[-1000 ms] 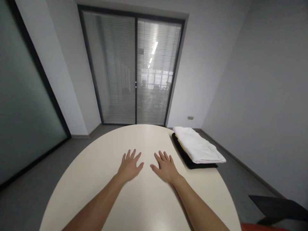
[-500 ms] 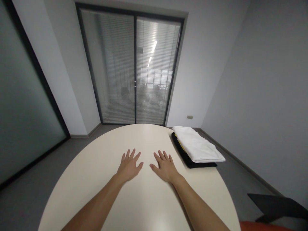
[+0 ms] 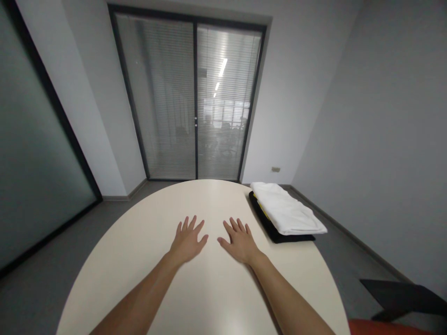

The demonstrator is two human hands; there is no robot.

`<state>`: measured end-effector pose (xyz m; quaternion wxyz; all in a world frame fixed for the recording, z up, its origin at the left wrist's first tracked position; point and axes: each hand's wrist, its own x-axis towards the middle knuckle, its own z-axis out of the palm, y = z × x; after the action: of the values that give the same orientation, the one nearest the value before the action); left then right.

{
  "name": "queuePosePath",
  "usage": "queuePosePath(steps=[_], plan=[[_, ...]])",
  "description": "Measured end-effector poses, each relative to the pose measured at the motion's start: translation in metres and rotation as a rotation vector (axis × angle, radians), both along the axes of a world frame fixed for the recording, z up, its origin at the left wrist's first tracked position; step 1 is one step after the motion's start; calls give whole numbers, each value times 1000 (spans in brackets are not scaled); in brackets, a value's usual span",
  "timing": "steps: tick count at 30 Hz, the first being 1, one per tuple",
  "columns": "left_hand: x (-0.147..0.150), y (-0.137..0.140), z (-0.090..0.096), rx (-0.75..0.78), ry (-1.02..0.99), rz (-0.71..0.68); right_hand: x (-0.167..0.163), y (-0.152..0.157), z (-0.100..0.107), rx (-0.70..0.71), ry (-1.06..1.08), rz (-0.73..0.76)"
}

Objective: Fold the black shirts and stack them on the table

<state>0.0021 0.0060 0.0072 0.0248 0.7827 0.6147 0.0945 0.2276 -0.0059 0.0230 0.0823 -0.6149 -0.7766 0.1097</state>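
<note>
Round cream table (image 3: 209,298) is the base of everything here, its curved far rim at 12 o'clock and its near part cut off at 6. Beyond that rim, at 12, a dark-framed glazed double door (image 3: 164,97) shows slatted blinds; a frosted glass panel (image 3: 35,163) rises at 10, well apart from the table. At 4 o'clock, just beside the rim, a partly visible chair shows a black armrest (image 3: 401,295) and an orange-red seat (image 3: 384,328).

On the tabletop at 2 o'clock, a folded white cloth (image 3: 288,211) covers a folded black cloth (image 3: 265,225), with a thin yellow edge between them. This stack bounds the right hand's room on that side, and the white cloth's corner reaches past the rim.

Left hand (image 3: 186,242) and right hand (image 3: 240,242) lie palm down on the tabletop at 11 and 1, fingers spread and released, thumbs apart. From the left hand, cream surface runs out to the rim at 9; ahead of both it continues to 12. Smallest, a pale wall plate (image 3: 275,169) sits low beside the door at 1.
</note>
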Motion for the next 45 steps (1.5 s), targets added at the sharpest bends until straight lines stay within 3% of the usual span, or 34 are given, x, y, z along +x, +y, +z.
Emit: queuePosePath(steps=[34, 38, 41, 45], plan=[[-1, -1, 3, 5, -14, -4, -2, -3, 5, -6, -27, -10], [-2, 0, 1, 21, -22, -6, -4, -8, 23, 22, -47, -8], [-4, 1, -2, 26, -24, -4, 1, -10, 53, 75, 8, -36], [-5, 2, -4, 27, -34, -14, 38, -2, 102, 365, 62, -235]])
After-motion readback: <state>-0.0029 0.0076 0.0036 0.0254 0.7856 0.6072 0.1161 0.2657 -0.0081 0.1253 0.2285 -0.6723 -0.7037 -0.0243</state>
